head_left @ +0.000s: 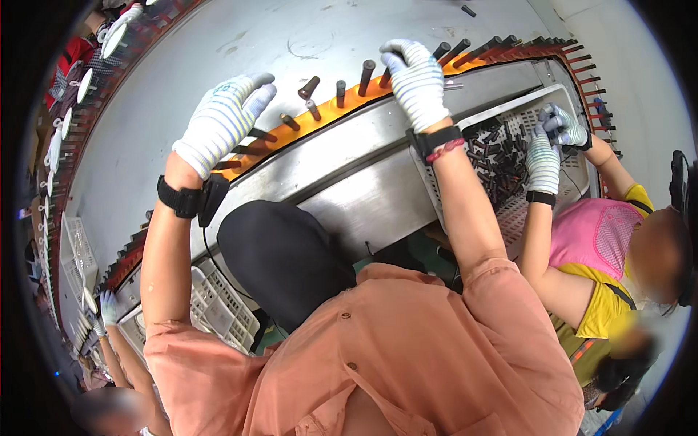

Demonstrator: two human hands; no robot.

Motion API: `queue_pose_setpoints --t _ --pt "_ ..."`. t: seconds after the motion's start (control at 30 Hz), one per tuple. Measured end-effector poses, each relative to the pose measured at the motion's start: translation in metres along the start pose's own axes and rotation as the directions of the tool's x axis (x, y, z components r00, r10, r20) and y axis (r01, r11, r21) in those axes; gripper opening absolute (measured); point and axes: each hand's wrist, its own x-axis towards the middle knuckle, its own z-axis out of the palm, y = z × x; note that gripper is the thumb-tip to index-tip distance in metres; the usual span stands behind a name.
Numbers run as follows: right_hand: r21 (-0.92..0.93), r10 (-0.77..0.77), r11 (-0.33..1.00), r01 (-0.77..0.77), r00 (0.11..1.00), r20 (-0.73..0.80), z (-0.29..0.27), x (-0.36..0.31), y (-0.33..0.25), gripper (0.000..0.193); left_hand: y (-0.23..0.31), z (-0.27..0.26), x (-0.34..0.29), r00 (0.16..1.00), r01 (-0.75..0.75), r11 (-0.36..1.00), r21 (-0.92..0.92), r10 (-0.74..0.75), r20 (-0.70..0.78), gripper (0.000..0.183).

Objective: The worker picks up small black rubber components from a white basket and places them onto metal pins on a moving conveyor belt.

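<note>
Right hand (418, 80) curled at a dark rod (385, 75) on the orange strip (329, 116), pinch or touch, can't tell; left hand (222, 122) thumb off fingers, nothing seen in it; strap (181, 197) near more rods (263, 135), low sweep could knock them; tilted peg (310, 88) beyond strip, a brush could roll it.

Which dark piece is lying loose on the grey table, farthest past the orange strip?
The small piece near the picture's top edge, right of centre. It lies alone, while the pieces by your right hand line the orange strip.
</note>
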Motion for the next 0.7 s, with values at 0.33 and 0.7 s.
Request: queue_pose_setpoints --t 0.33,0.7 --pt "-0.023 -0.366 0.920 0.392 0.833 -0.415 -0.039 0.039 -0.102 0.016 -0.024 0.011 0.021 0.996 0.090 0.991 -0.100 -0.087 0.031 0.042" --pt "-0.029 0.254 0.963 -0.267 0.942 -0.217 -0.038 0.013 0.058 0.027 0.022 0.032 0.069 0.985 -0.081 0.950 -0.301 0.122 0.122 0.044"
